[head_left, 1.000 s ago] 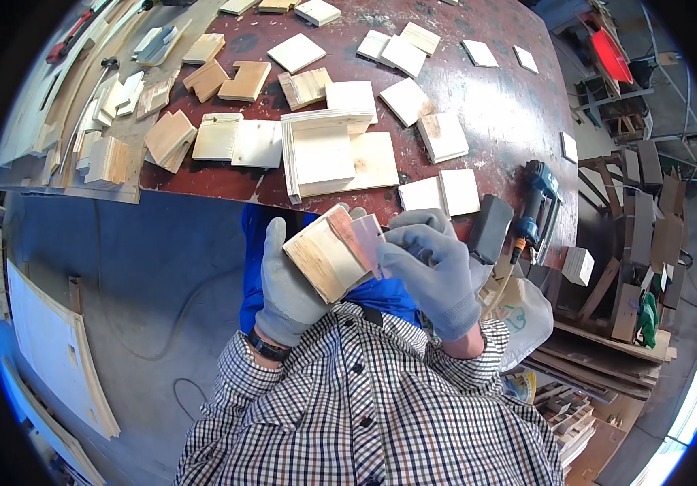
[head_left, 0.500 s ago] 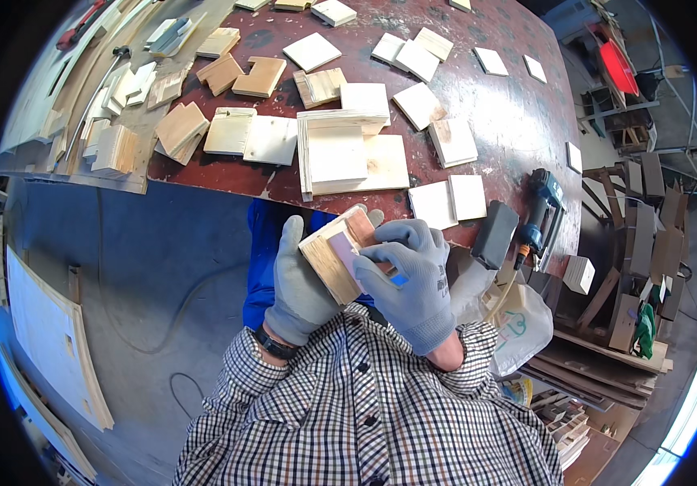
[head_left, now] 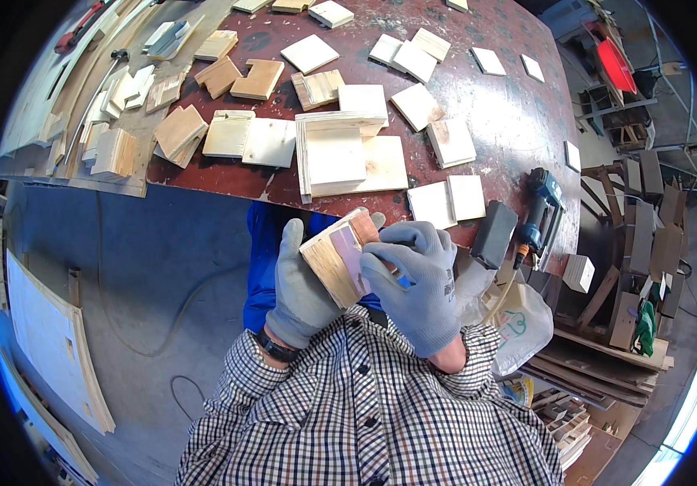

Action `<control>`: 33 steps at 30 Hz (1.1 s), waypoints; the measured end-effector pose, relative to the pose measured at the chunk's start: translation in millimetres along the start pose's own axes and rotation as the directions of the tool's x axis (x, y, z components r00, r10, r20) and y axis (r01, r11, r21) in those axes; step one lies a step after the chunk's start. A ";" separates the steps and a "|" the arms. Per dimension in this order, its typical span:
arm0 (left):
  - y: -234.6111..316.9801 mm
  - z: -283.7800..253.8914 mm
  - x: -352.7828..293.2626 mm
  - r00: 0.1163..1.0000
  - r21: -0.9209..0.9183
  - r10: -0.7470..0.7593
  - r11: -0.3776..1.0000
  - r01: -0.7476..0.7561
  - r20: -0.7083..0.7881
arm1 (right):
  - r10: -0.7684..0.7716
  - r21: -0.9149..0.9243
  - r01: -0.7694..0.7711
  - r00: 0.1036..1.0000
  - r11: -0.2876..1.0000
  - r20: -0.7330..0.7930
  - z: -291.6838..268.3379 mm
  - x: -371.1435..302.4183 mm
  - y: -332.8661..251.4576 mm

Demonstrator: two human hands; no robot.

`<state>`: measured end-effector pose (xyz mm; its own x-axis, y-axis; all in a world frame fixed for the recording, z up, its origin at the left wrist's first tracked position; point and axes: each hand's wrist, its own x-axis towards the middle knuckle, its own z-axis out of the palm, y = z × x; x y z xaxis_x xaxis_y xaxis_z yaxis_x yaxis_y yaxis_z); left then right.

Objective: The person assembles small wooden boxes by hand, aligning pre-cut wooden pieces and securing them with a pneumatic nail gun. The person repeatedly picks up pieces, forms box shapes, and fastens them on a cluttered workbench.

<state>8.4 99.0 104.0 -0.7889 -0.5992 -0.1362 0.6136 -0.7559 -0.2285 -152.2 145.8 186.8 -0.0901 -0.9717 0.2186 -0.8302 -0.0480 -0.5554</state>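
Observation:
My left hand (head_left: 300,287), in a grey glove, grips a square wooden block (head_left: 337,259) from below, tilted on edge in front of my chest. My right hand (head_left: 421,279), also gloved, presses a pink piece of sandpaper against the block's upper face, fingers curled over it. Both hands are just off the near edge of the dark red worktable (head_left: 494,97).
Many square plywood pieces lie across the table, with a stack of boards (head_left: 336,154) near the front edge. A blue power tool (head_left: 536,215) and a grey block (head_left: 494,235) sit at the table's right corner. Wooden panels (head_left: 49,340) lean at the left; scrap wood lies at the right.
The block has tilted more on edge in my left hand, and my right hand has slid across its upper face. The view has shifted slightly.

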 end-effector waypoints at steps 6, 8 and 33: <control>-2.5 -0.6 -1.3 1.000 0.072 0.023 0.997 -0.023 0.009 | -0.031 0.002 0.031 0.997 1.000 -0.070 -9.3 3.4 9.4; -0.4 -6.9 -3.0 0.999 0.125 0.023 0.992 -0.027 0.032 | 0.047 0.047 -0.045 0.998 0.998 -0.038 -9.3 2.6 11.5; -2.4 0.5 0.7 0.996 0.147 0.081 0.986 -0.075 -0.035 | -0.031 -0.195 0.044 0.997 0.980 0.069 0.3 -22.9 4.1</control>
<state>6.3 100.3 104.9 -0.7374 -0.6487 -0.1882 0.6692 -0.7394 -0.0738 -153.4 167.8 179.2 -0.0257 -0.9834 0.1797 -0.9248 -0.0449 -0.3779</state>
